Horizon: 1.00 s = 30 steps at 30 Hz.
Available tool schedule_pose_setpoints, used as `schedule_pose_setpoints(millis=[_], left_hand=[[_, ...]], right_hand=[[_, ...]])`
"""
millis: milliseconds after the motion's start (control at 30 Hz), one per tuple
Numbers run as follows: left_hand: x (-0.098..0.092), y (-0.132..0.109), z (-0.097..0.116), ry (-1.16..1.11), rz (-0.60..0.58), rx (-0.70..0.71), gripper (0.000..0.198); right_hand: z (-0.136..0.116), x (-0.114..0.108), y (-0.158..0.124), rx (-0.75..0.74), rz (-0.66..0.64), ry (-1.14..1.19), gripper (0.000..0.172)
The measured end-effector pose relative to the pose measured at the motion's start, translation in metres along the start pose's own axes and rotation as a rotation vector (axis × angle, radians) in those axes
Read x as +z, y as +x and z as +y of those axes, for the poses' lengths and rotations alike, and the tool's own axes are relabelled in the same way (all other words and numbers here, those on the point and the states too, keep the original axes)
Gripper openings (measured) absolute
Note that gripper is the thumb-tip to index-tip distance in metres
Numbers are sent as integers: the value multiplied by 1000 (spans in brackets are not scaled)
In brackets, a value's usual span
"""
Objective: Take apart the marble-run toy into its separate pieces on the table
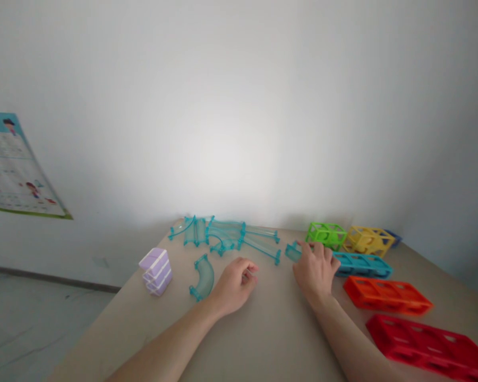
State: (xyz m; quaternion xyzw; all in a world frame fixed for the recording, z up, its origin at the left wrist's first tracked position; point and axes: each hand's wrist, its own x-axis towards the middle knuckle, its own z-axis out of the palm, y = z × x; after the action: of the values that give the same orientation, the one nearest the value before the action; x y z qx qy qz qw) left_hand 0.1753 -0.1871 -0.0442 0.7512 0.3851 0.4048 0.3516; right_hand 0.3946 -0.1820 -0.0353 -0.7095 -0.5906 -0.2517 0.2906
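Note:
My left hand (234,284) rests on the beige table (263,334) with its fingers curled in; anything inside them is hidden. A curved clear teal track piece (203,277) lies just to its left. My right hand (315,268) lies over a small teal track piece (292,250), fingers bent around its end. A cluster of several teal track pieces (223,236) lies at the far edge, beyond both hands.
A stack of lilac blocks (156,270) stands at the left. Open-frame blocks line the right side: green (325,234), yellow (368,240), blue (362,264), orange (386,294) and red (430,347). A white wall is behind; a poster (11,170) hangs at the left.

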Motion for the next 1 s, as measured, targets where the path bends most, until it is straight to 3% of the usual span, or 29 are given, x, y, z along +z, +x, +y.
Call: schedule_pose_setpoints(millis=[67,167,267,500,767,1000], left_hand=[[2,1,0,19,12,-2,15],[5,3,0,54,54,-5,14],[7,4,-1,81,98,-10,15],[6,5,-1,75,93,-30,16],[5,9,-6,-23,139,-132,18],[0,18,-4,-542,208,-436,70]], right_hand=[[-15,2,-3,-98,-1,77,46],[-42,12,-7,-365,-100,182,54],[-63,31,-3,-450,-157,177,59],[-84,72,31,-313,-203,123,49],[-83,67,34,-195,-240,101,28],[-82,54,31,-158,-207,217,17]])
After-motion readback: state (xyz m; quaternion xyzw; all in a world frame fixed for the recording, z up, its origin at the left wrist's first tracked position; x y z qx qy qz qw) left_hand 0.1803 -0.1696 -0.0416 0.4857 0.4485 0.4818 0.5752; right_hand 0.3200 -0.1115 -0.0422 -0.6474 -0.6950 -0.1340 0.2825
